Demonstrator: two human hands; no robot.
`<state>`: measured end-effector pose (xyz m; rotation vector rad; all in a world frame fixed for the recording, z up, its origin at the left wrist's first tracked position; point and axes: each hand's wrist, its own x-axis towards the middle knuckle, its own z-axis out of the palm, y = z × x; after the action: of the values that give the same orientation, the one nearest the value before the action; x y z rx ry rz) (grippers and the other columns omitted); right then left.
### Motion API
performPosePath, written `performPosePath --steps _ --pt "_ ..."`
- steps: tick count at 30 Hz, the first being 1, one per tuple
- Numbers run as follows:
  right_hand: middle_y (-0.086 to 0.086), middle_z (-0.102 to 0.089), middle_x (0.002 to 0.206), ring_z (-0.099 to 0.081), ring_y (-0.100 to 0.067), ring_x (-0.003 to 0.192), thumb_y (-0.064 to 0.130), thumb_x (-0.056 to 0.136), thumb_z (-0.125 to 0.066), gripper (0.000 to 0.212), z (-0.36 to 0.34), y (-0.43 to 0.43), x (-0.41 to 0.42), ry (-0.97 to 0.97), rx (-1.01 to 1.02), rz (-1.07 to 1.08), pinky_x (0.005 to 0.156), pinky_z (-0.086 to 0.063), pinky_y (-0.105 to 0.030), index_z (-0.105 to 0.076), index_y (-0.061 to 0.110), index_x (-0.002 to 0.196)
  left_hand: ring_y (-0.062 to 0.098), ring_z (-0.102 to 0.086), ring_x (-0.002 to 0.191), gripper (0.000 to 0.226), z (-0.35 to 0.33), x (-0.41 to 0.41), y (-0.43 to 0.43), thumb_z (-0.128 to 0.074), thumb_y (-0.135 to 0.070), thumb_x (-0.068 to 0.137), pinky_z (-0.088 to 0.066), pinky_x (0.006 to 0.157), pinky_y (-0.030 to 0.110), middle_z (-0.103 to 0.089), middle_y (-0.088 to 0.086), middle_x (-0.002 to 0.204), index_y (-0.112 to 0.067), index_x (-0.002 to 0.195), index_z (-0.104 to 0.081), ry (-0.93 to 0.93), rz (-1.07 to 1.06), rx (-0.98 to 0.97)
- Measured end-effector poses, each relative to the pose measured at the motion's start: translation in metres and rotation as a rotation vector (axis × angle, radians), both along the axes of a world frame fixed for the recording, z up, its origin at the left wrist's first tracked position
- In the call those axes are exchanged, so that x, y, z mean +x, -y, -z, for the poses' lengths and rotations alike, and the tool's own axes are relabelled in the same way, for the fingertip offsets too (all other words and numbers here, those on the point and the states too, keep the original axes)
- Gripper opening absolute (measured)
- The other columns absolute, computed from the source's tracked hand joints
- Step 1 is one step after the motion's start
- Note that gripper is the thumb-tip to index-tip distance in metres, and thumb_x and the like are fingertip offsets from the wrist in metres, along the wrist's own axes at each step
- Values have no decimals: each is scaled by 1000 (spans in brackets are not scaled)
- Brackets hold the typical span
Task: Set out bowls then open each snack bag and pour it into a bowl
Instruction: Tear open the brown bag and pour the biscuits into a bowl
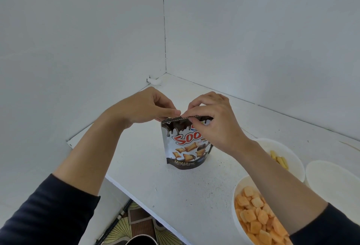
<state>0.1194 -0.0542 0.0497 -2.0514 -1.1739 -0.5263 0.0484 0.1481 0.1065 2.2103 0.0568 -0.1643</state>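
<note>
The snack bag [187,147] stands upright mid-table [155,176], top seal closed. The left hand [148,106] and right hand [212,120] both pinch its top edge. To the right, the near bowl [235,192] holds orange squares [253,217], the far bowl [282,144] holds yellow sticks [280,160], and a third white bowl [331,178] sits rightmost.

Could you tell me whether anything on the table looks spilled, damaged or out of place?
Nothing stands out. The snack bag stands upright, its top edge pinched by the left hand and right hand. No pieces lie loose on the table; the orange crackers and yellow sticks lie inside their bowls.
</note>
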Motion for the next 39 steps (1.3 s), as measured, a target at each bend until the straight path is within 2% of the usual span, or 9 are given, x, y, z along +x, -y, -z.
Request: performPosePath --steps 3,9,14,19,24,29,33,37,39 --pt "12 -72 94 -58 -15 97 11 84 -77 19 0 1 1 29 -5 -7 95 -39 -49 -81 28 92 1 -69 77 17 -1 0 2 -70 -32 94 -46 70 14 -79 -5 84 -22 88 -82 22 4 41" --pt "12 -72 95 -58 -16 98 12 85 -77 19 2 1 2 49 -2 -6 98 -36 -44 -82 28 93 2 -70 82 15 1 0 1 -70 -33 94 -53 86 28 -79 -10 86 -27 87 -82 82 22 115" --pt "13 -66 91 -54 -13 98 16 81 -78 12 -5 -3 -1 -32 -63 -13 97 -35 -43 -76 26 87 6 -72 81 15 3 0 2 -67 -25 97 -53 74 15 -79 -8 89 -19 94 -81 132 106 168" --pt "14 -59 92 -43 -8 99 32 83 -79 10 -8 -7 3 -16 -166 72 98 -30 -42 -73 24 86 1 -70 82 13 4 2 3 -63 -23 99 -54 71 14 -76 -8 90 -21 97 -77 181 151 248" --pt "10 -63 91 -49 -14 96 24 83 -76 4 0 -4 4 86 -80 70 84 -30 -36 -75 21 82 11 -73 84 14 4 5 5 -67 -17 96 -58 72 20 -75 1 90 -26 107 -67 204 164 117" --pt "7 -65 84 -57 -9 81 4 80 -78 9 8 8 4 -90 80 -29 76 -46 -27 -79 13 84 16 -73 69 8 16 4 12 -72 -12 93 -55 71 22 -75 3 78 -18 99 -72 224 132 -53" --pt "6 -62 89 -60 -8 86 -5 78 -78 16 4 20 6 -267 115 -83 76 -44 -10 -78 11 82 19 -75 78 12 31 6 19 -68 -11 96 -59 78 27 -76 3 84 -17 99 -77 293 161 -93" --pt "10 -61 90 -60 -7 87 -5 80 -75 23 -2 31 5 -345 80 -129 76 -42 -10 -74 18 79 17 -75 90 14 36 5 21 -67 -9 96 -58 84 25 -78 -3 98 -10 107 -76 424 327 3" --pt "7 -61 91 -60 -8 87 -5 82 -74 28 -5 34 6 -360 55 -149 76 -44 -14 -72 23 79 13 -72 88 15 37 8 21 -73 -15 93 -55 76 25 -77 -8 96 -14 106 -78 495 349 75"
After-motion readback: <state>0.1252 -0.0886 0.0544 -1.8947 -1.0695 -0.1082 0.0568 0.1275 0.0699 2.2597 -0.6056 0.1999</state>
